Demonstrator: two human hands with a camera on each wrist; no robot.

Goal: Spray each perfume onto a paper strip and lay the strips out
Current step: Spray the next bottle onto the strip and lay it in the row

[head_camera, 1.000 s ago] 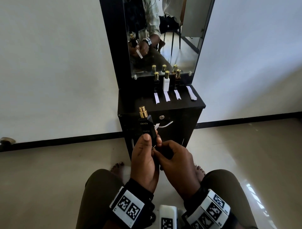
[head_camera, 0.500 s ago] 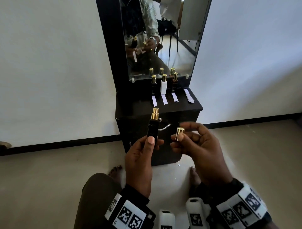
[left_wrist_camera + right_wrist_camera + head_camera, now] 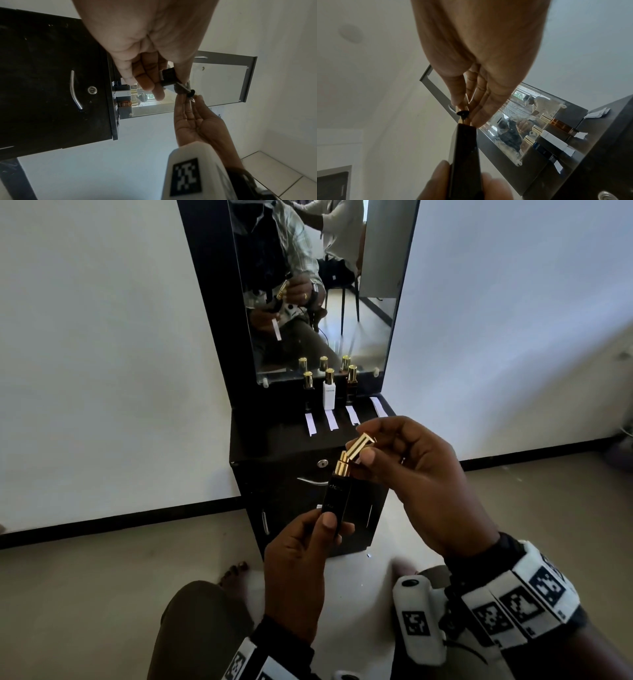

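Note:
My left hand (image 3: 337,525) grips a black perfume bottle (image 3: 337,499) upright in front of the cabinet, its gold spray nozzle (image 3: 342,468) bare. My right hand (image 3: 361,450) pinches the gold cap (image 3: 359,445), tilted, just above and to the right of the nozzle. The right wrist view shows the cap (image 3: 462,108) at the nozzle's black tip, above the bottle (image 3: 464,148). Three capped bottles stand under the mirror: black (image 3: 308,392), white (image 3: 329,396), brown (image 3: 351,386). A white strip lies before each (image 3: 311,423) (image 3: 331,419) (image 3: 352,415). The mirror shows a strip hanging below my hands.
A small stack of spare strips (image 3: 378,407) lies at the right of the black cabinet's top (image 3: 274,440). The mirror (image 3: 325,285) rises behind the bottles. The cabinet front has a lock and a metal handle (image 3: 313,481). I sit on a tiled floor, knees beside the cabinet.
My right hand took the gold cap out to the right of the bottle, then brought it back over the nozzle. Both hands have risen in front of the cabinet.

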